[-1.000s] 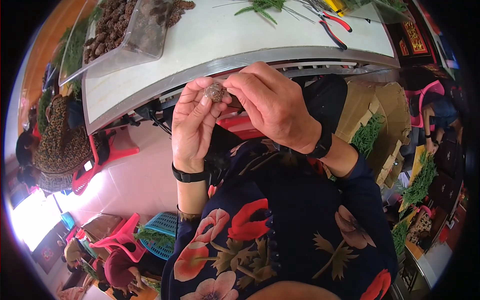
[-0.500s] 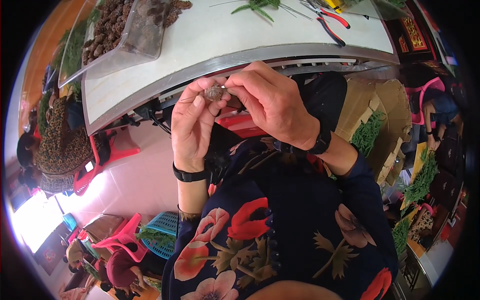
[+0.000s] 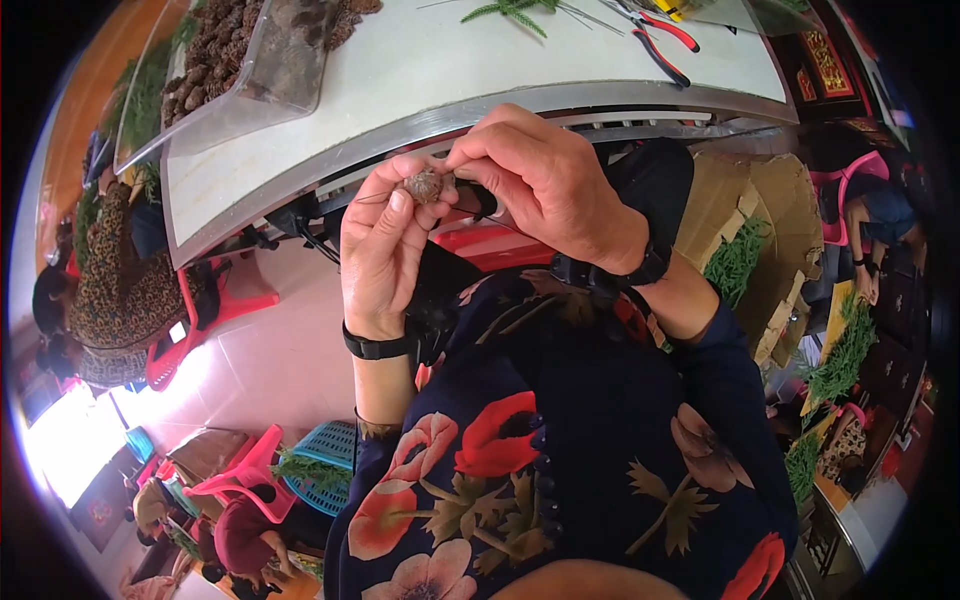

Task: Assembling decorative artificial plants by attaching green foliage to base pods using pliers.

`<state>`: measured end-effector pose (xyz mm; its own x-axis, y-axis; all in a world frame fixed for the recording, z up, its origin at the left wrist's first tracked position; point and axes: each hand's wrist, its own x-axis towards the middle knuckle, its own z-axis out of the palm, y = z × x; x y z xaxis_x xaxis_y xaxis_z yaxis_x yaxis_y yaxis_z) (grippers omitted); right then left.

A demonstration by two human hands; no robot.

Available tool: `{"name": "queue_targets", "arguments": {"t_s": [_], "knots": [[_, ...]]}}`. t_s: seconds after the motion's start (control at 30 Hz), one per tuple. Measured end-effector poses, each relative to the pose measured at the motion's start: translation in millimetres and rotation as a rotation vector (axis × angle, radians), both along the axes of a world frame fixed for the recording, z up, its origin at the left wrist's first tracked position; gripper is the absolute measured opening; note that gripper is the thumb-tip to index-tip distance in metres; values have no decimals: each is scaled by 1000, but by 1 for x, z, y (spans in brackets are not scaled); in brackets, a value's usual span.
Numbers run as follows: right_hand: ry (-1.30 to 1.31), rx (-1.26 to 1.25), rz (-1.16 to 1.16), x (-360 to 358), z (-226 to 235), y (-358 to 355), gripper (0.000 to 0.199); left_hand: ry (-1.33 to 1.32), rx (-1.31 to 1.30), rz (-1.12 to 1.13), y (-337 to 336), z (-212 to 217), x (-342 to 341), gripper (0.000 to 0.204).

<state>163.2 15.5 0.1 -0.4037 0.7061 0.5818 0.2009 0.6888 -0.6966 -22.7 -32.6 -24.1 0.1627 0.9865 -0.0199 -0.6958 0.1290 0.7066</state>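
Over the gap just in front of the table edge, my left hand (image 3: 378, 245) is closed round a small brown pinecone (image 3: 423, 186), thumb on the near side and fingers behind. My right hand (image 3: 565, 190) is beside it, thumb and forefinger pinched together at the cone's right side. Whatever lies in that pinch is too small to make out; a thin wire may be there, but I cannot tell. Both wrists wear black bands.
Ahead is a white table (image 3: 450, 60) with a metal edge. A clear bin (image 3: 290, 90) of pinecones, red-handled pliers (image 3: 665, 50) and a green sprig (image 3: 515, 14) are on it. At my right stands a cardboard box (image 3: 790, 200) with greenery (image 3: 738, 262). Other people sit nearby.
My right hand has risen slightly, its fingers still pinched beside the pinecone. The pinecone and my left hand have shifted a little to the left.
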Motion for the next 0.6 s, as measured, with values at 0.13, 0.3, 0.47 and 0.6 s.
{"name": "queue_targets", "arguments": {"t_s": [0.13, 0.3, 0.47, 0.6], "knots": [[-4, 10, 18, 2, 3, 2, 15, 12, 27, -51, -1, 1, -3, 28], [-2, 4, -18, 4, 4, -4, 15, 18, 22, -77, -1, 2, 1, 28], [19, 3, -58, 5, 4, -7, 15, -46, -10, -72, 0, 2, 11, 25], [-3, 17, -88, 10, 3, -8, 14, 15, -51, -58, 0, 2, 15, 25]]}}
